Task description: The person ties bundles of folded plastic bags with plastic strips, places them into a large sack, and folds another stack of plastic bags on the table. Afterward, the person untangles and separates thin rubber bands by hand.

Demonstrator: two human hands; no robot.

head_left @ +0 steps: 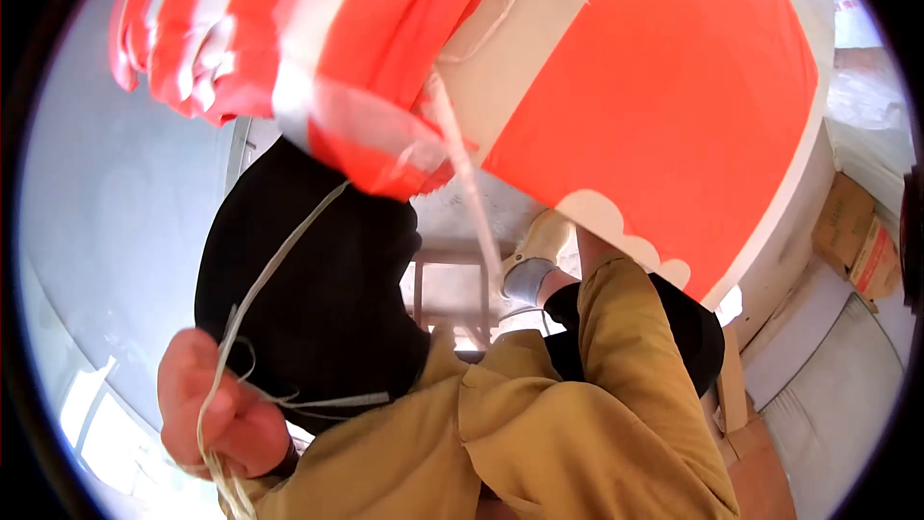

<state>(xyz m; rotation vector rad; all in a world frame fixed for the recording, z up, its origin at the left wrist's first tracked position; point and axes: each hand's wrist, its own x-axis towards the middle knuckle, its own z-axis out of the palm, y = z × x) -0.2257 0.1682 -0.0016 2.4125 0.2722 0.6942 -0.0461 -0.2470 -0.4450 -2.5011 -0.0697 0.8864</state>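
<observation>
My left hand (221, 406) is at the lower left, its fingers closed around a thin white plastic string (274, 265). That string runs up across my black-clad leg towards a red-and-white striped bundle (375, 34), folded and partly blurred at the top. A large flat red sheet (664, 116) with a pale scalloped edge lies to the right of the bundle. My right forearm reaches up to the sheet's lower edge; a bit of wrist shows there, but the right hand's fingers are hidden behind it. A white strip (462, 173) hangs down from the bundle.
Below the sheet is a foot in a beige shoe (544, 239). Cardboard boxes (857, 236) and a grey padded surface (828, 404) are at the right. A pale grey surface (106, 202) spans the left side. A metal frame (452, 260) shows between my legs.
</observation>
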